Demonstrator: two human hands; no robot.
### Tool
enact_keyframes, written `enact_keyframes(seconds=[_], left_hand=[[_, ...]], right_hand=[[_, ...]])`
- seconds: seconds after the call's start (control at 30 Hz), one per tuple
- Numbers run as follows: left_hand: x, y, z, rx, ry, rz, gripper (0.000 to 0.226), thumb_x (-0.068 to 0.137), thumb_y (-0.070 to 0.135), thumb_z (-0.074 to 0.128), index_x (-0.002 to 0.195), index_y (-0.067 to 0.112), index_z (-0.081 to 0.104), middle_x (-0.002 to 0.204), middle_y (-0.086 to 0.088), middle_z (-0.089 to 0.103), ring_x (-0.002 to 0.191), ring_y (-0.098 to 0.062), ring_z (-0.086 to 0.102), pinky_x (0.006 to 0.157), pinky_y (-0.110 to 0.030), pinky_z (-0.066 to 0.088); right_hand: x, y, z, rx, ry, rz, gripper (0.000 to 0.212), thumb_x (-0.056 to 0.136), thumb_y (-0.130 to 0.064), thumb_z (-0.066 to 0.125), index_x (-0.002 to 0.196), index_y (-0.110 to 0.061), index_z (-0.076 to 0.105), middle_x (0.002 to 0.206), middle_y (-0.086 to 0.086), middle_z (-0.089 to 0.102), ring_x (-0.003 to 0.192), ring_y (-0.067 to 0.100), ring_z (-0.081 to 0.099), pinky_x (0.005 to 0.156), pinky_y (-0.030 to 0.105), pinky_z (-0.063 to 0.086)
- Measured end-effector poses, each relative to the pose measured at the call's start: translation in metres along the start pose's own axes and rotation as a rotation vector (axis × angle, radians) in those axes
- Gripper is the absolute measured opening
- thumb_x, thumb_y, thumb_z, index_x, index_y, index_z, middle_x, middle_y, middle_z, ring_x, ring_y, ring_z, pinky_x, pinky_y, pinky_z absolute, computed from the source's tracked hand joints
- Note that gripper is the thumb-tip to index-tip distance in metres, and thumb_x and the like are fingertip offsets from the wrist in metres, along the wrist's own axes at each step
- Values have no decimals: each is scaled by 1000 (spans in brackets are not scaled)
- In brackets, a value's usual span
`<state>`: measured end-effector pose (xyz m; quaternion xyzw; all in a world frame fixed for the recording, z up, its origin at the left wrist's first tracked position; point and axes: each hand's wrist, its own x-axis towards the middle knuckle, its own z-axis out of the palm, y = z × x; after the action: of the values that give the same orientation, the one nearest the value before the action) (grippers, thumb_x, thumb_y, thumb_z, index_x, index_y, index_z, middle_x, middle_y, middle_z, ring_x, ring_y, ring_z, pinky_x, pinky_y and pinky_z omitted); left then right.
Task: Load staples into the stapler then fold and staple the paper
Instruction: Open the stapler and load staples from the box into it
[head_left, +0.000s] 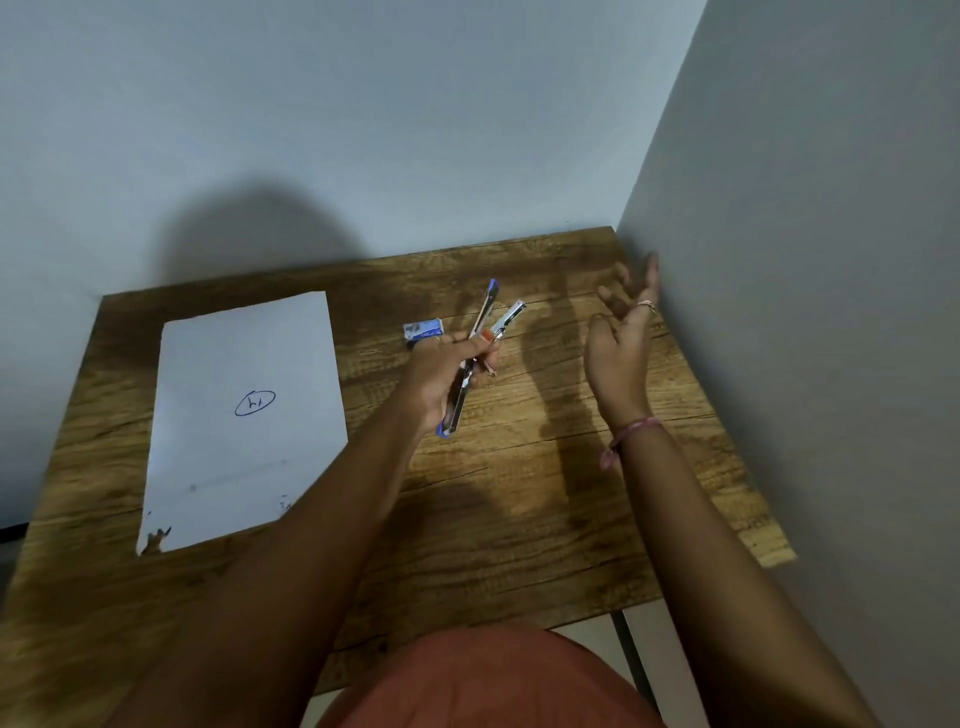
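The stapler (480, 343) is gripped in the left hand (447, 374), its fingers (457, 338) curled round the lower half of the body, so that it is held above the tabletop (519, 493) rather than resting on it. It is swung open into a narrow V: the blue-tipped top arm and the metal magazine rail are parted beyond the fingertips, which is judged to be how the channel is exposed for loading. Whether staples already lie in the rail cannot be told.

The right hand (621, 332) is raised beside the wall (779, 260), well apart from the stapler, with its fingers spread and relaxed and nothing held; a ring is worn on one finger and a pink thread on the wrist.

The small blue-and-white staple box (423, 328) lies on the tabletop just beyond the left fingers, near enough to be reached by the free hand. The white paper sheet (244, 415), marked with a circled number, lies flat and unfolded well to the left of that hand, apparently set aside until the loading step is done.
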<state>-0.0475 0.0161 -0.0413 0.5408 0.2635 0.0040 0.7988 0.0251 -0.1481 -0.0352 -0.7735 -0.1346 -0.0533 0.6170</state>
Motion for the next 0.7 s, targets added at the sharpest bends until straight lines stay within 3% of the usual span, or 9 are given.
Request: enact_keyframes(seconds=[0.03, 0.1, 0.13, 0.2, 0.27, 0.33, 0.43, 0.7], left_hand=[[-1, 2, 1, -57, -26, -55, 16, 92, 16, 60, 89, 2, 69, 63, 0, 67, 53, -7, 59, 42, -14, 41], [-4, 5, 3, -126, -76, -154, 19, 92, 20, 59, 95, 3, 67, 64, 2, 65, 50, -5, 55, 44, -15, 41], [-6, 6, 4, -160, -87, -193, 20, 92, 20, 58, 97, 3, 67, 66, 2, 64, 51, -6, 53, 44, -15, 41], [-10, 9, 7, -266, -99, -259, 18, 92, 17, 58, 98, 2, 66, 74, -1, 62, 57, -7, 51, 46, -15, 43], [-16, 12, 11, -403, -134, -319, 16, 91, 14, 58, 98, 1, 65, 81, -3, 63, 60, -7, 55, 48, -15, 45], [-23, 16, 15, -504, -178, -363, 19, 89, 11, 58, 103, 1, 64, 84, -6, 66, 59, -7, 61, 49, -15, 47], [-30, 20, 18, -544, -220, -376, 20, 89, 11, 57, 106, 0, 62, 82, -7, 68, 59, -7, 63, 51, -15, 48], [-36, 22, 22, -542, -239, -350, 25, 83, 12, 62, 105, 1, 63, 83, -6, 70, 62, -6, 64, 52, -15, 49]], right_hand=[[3, -3, 0, -73, -84, -38, 80, 83, 14, 39, 152, -16, 13, 150, 8, 32, 131, 21, 40, 105, 25, 39], [5, -3, 0, -457, -471, -193, 82, 81, 13, 41, 150, -26, 21, 154, 3, 28, 140, 24, 27, 115, 43, 25], [6, -4, -1, -556, -559, -234, 81, 80, 12, 41, 148, -29, 27, 153, 2, 32, 141, 24, 26, 115, 47, 21], [13, -7, -2, -413, -473, -216, 71, 80, 13, 40, 142, -23, 41, 143, 5, 45, 134, 22, 39, 112, 30, 29], [14, -20, -1, -92, -288, -85, 55, 87, 10, 40, 135, -16, 49, 133, 4, 52, 119, 12, 52, 95, 10, 40], [16, -28, -3, 62, -244, 34, 41, 93, 2, 47, 129, -17, 53, 123, 2, 60, 108, 6, 58, 89, 14, 47], [15, -33, -6, 72, -315, 66, 25, 93, -8, 56, 114, -20, 61, 107, 1, 69, 101, 12, 65, 92, 29, 52], [7, -48, -6, 17, -259, -61, 17, 88, -12, 66, 106, -13, 65, 84, -8, 67, 80, 0, 65, 75, 19, 53]])
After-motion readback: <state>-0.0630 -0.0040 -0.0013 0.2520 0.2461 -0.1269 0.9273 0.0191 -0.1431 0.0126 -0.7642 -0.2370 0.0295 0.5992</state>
